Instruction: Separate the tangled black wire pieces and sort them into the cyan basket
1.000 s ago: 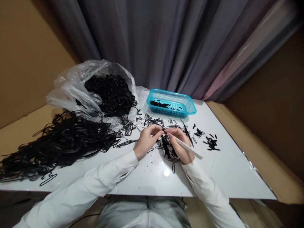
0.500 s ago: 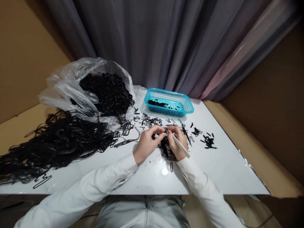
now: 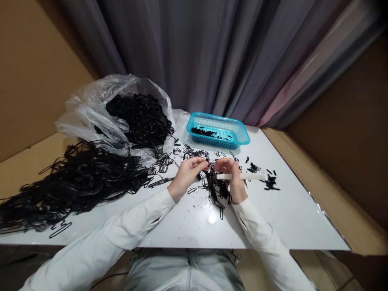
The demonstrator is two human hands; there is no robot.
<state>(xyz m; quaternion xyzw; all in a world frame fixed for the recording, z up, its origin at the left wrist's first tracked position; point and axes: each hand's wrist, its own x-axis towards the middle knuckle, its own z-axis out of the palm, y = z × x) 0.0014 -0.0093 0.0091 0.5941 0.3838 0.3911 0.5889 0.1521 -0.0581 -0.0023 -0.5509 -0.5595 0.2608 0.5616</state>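
Note:
My left hand point(image 3: 188, 174) is closed, thumb and forefinger pinching a small black rubber piece point(image 3: 207, 162) above the table. To its right, my right hand point(image 3: 237, 182) holds a slim white-handled tool point(image 3: 253, 176), which lies level across the thumb and fingers; the kind of tip is hard to make out. Below and between both hands lies a small heap of black rubber loops and strips point(image 3: 214, 192). One narrow loop point(image 3: 221, 213) sticks out at the heap's near end.
A clear plastic bag point(image 3: 91, 93) spills black rubber loops at the back left, beside a large tangled pile point(image 3: 81, 182). A blue basket point(image 3: 218, 141) with small black pieces stands at the back. More black pieces point(image 3: 272, 184) lie on the white table point(image 3: 291, 218) at right.
My hands have drawn apart a little. The white-handled tool has swung from slanting down to nearly level, and my right fingers have loosened from the small piece.

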